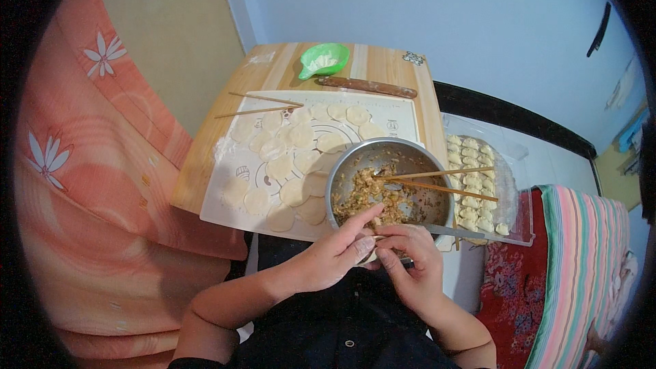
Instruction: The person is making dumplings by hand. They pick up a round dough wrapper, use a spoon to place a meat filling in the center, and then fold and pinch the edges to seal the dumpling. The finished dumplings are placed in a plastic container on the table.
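Observation:
In front of my body, both hands meet at a pale dumpling (370,255), its wrapper folded between the fingers. My left hand (339,251) supports it with thumb and fingers, the index finger stretched toward the bowl. My right hand (413,260) pinches the dumpling's other side; its fingers partly cover it. Just beyond stands a steel bowl (430,157) of chopped filling (362,195), with a pair of chopsticks (471,172) resting across its right side. Round dough wrappers (295,192) lie spread, some overlapping, on a white mat (220,195) left of the bowl.
The mat lies on a wooden table (219,106). Toward its far edge are a green scoop (307,72) with white flour and a brown rolling pin (369,87). Two more chopsticks (266,99) lie at left. A clear tray (525,215) of several finished dumplings (471,164) stands right.

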Available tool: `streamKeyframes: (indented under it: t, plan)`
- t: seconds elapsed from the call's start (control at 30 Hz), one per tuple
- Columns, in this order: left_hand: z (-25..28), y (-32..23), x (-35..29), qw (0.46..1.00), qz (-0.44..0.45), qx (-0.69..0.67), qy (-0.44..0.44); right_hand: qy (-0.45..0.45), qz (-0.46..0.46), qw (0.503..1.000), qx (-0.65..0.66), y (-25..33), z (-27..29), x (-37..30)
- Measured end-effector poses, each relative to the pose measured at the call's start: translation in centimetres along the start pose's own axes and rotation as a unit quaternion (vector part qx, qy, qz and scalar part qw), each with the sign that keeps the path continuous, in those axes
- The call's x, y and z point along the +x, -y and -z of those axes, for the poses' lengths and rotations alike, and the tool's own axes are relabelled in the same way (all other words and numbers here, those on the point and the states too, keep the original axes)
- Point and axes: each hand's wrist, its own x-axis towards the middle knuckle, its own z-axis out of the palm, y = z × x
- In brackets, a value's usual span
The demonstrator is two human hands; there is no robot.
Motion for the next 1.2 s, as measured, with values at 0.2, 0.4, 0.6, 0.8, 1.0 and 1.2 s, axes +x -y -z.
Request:
streamKeyframes:
  t: [0.2,0.4,0.6,0.8,1.0,1.2]
  plan:
    - [0.3,-0.5,0.2,0.995,-0.027,0.091,0.025,-0.009,-0.043,0.999,0.029,0.0,0.2,0.3]
    - [-0.3,-0.3,0.2,0.995,-0.046,0.089,-0.002,-0.071,-0.106,0.986,0.108,-0.2,-0.2,0.9]
    - [0.5,0.0,0.4,0.972,0.017,-0.232,0.013,-0.085,-0.069,0.983,0.146,-0.7,-0.7,0.6]
    - [1.0,1.2,0.5,0.93,0.062,-0.363,0.001,-0.062,0.056,0.996,0.008,-0.9,-0.2,0.2]
    - [0.4,-0.1,0.1,0.937,0.073,-0.341,-0.02,-0.076,0.077,0.993,-0.054,-1.8,1.5,-2.9]
    - [1.2,0.6,0.3,0.947,0.069,-0.308,-0.055,-0.212,-0.339,0.881,0.252,-8.1,4.2,-9.0]
